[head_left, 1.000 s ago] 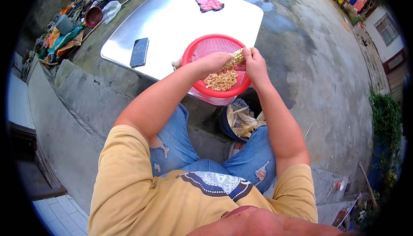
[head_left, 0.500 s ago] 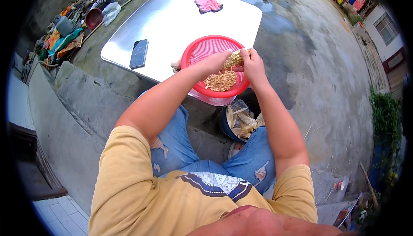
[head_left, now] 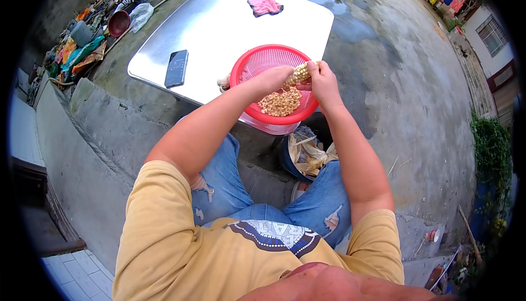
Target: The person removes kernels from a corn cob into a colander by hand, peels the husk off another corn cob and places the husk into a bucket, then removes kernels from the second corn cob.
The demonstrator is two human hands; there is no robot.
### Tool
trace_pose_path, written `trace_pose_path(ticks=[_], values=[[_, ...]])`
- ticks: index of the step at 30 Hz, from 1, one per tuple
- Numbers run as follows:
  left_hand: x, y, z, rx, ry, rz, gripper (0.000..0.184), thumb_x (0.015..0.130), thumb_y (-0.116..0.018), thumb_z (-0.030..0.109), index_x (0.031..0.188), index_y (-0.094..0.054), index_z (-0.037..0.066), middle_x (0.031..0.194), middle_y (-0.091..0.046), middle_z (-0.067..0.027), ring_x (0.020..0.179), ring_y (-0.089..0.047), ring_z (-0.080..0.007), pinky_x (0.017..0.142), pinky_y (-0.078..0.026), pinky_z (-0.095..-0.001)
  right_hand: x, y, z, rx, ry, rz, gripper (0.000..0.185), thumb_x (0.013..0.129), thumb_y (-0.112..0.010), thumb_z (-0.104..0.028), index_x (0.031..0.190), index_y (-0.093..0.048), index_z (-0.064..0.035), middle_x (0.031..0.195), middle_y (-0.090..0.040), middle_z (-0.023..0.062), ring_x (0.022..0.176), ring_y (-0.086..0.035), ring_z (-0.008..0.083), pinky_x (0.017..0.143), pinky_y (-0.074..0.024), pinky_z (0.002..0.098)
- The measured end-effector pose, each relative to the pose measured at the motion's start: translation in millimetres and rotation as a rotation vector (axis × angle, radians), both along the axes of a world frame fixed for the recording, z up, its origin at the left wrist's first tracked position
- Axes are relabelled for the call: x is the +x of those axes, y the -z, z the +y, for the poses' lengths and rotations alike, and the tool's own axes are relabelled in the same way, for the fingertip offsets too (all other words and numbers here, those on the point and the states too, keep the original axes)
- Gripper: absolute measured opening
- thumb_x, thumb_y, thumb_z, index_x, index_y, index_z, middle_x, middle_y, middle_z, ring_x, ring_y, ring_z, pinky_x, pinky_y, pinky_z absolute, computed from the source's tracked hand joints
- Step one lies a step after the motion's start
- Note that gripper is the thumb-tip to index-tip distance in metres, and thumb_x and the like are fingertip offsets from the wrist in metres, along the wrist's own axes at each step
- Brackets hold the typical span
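A pale corn cob (head_left: 299,74) is held between both hands above a red plastic basket (head_left: 236,76). My left hand (head_left: 275,78) is closed round its left end, and part of the cob is hidden under the fingers. At the other end, my right hand (head_left: 324,81) grips the cob with the thumb on top and the fingers beneath. Loose corn kernels (head_left: 279,103) lie heaped in the basket below the hands.
The basket stands at the near edge of a shiny metal table (head_left: 219,27). A phone (head_left: 177,68) and a pink cloth (head_left: 265,4) lie on it. Below, a dark bucket (head_left: 286,161) holds corn husks (head_left: 309,155) beside my right knee. Clutter (head_left: 82,35) lines the far left wall.
My left hand has shifted slightly along the cob, with its thumb now less raised. My right hand stays almost in place, and the basket and table items look unchanged.
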State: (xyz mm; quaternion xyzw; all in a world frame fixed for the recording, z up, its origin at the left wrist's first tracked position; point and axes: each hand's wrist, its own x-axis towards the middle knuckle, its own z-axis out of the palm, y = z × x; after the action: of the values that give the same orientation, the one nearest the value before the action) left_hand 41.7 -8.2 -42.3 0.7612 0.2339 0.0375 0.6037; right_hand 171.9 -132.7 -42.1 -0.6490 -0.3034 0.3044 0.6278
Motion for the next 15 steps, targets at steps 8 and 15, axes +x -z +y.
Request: trace_pose_path(ticks=[8,15], values=[[5.7,24.4,1.8,0.476,0.013,-0.148,0.043,0.107,-0.044,0.040,0.111,-0.061,0.000,0.094,-0.068,-0.0191,0.092,-0.068,-0.0349,0.082,-0.050,-0.0459,-1.4,2.7,1.1,-0.009,0.012,-0.024,0.032,0.105,-0.056,-0.024,0.108,-0.059,0.0078,0.094,-0.067,0.0142,0.078,-0.071,0.0194,0.062,-0.0638,0.0334],[2.6,17.2,-9.6,0.620,-0.087,-0.157,0.041,0.108,-0.039,0.034,0.104,-0.059,-0.001,0.095,-0.067,-0.0238,0.093,-0.066,-0.0406,0.083,-0.049,-0.0480,-4.2,-0.7,0.8,0.000,0.019,0.018,0.032,0.104,-0.056,-0.024,0.107,-0.059,0.0084,0.095,-0.067,0.0147,0.078,-0.071,0.0191,0.061,-0.0642,0.0333]])
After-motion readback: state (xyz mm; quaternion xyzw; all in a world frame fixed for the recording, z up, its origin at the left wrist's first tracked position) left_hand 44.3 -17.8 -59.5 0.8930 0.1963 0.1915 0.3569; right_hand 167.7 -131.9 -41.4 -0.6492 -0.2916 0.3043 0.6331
